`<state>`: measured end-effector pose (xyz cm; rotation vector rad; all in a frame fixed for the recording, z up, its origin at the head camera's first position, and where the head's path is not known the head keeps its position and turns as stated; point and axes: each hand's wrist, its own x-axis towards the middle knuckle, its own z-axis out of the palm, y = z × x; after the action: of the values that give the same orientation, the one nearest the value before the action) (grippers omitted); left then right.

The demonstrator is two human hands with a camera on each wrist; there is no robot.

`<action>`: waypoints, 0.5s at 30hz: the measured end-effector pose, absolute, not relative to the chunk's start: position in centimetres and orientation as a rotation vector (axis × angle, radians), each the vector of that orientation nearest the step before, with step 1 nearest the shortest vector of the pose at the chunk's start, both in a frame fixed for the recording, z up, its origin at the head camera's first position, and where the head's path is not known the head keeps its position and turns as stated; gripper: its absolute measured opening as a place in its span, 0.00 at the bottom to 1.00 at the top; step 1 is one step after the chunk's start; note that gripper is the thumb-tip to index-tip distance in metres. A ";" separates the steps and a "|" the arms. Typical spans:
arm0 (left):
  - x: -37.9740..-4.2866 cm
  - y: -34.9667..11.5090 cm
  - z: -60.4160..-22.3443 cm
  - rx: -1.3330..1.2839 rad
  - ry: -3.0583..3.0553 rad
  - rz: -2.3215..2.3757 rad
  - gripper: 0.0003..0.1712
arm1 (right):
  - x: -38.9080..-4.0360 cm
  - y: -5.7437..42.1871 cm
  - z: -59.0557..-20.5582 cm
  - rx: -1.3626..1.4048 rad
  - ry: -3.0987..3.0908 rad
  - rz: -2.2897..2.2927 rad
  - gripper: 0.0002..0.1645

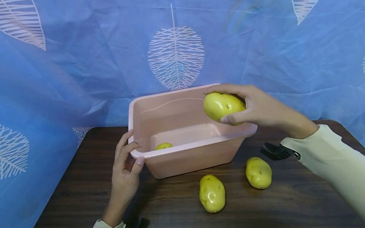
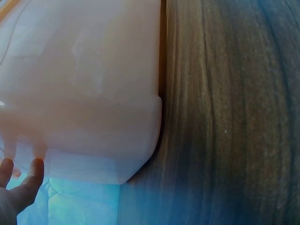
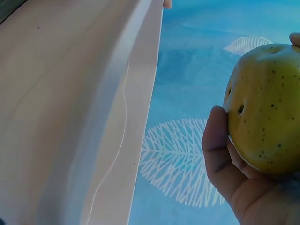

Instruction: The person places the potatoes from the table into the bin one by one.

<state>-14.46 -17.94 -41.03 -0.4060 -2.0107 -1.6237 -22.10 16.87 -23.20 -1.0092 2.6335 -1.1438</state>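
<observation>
A yellow potato (image 1: 222, 107) is gripped between the thumb and fingers of my right hand (image 1: 253, 104), above the right end of a pink plastic basin (image 1: 186, 160). The right wrist view shows the same potato (image 3: 267, 108), with dark specks and small pits. At the basin's front left corner my left hand (image 1: 125, 169) holds the rim, its thumb at the front and its fingers along the left side. Inside the basin, part of another potato (image 1: 164, 145) shows above the front rim; its lower part is hidden.
Two more potatoes lie on the dark wooden table (image 1: 175, 216) in front of the basin: one potato (image 1: 212, 193) near the middle, another potato (image 1: 258, 173) to its right. A blue cloth (image 1: 100, 63) with white leaf prints hangs behind the table.
</observation>
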 end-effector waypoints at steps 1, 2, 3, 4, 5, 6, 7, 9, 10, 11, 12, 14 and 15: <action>-14.5 -18.0 -41.0 -0.408 -2.010 -1.624 0.21 | -22.2 16.7 -23.1 -1.014 2.628 -1.151 0.41; -14.5 -18.0 -41.0 -0.408 -2.009 -1.626 0.21 | -22.4 16.6 -23.1 -1.014 2.619 -1.160 0.40; -14.5 -18.0 -41.0 -0.408 -2.009 -1.628 0.21 | -22.5 16.4 -23.1 -1.010 2.611 -1.172 0.40; -14.5 -18.0 -41.1 -0.407 -2.008 -1.629 0.20 | -22.7 16.2 -23.1 -1.005 2.605 -1.181 0.40; -14.5 -18.0 -41.1 -0.406 -2.008 -1.630 0.20 | -22.9 16.0 -23.1 -0.996 2.600 -1.189 0.40; -14.5 -18.1 -41.1 -0.404 -2.009 -1.630 0.21 | -23.0 15.8 -23.1 -0.989 2.591 -1.198 0.40; -14.5 -18.1 -41.1 -0.403 -2.010 -1.628 0.21 | -23.2 15.6 -23.1 -0.983 2.587 -1.203 0.39; -14.5 -18.1 -41.2 -0.404 -2.010 -1.626 0.21 | -23.7 15.2 -23.1 -0.986 2.581 -1.217 0.39; -14.5 -18.1 -41.2 -0.405 -2.009 -1.624 0.21 | -23.9 15.1 -23.1 -0.989 2.578 -1.222 0.38; -14.5 -18.0 -41.2 -0.407 -2.008 -1.622 0.21 | -24.2 14.9 -23.1 -0.993 2.574 -1.227 0.38; -14.6 -18.0 -41.2 -0.408 -2.007 -1.620 0.21 | -24.4 14.8 -23.1 -0.996 2.571 -1.233 0.38; -14.6 -18.0 -41.2 -0.410 -2.004 -1.617 0.21 | -24.9 14.5 -23.0 -0.990 2.559 -1.245 0.38; -14.6 -18.0 -41.2 -0.408 -2.005 -1.614 0.21 | -25.1 14.4 -23.0 -0.982 2.554 -1.251 0.38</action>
<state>-14.62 -18.00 -41.18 -0.4084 -2.0050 -1.6142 -25.09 14.38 -22.99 -0.9818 2.5544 -1.2507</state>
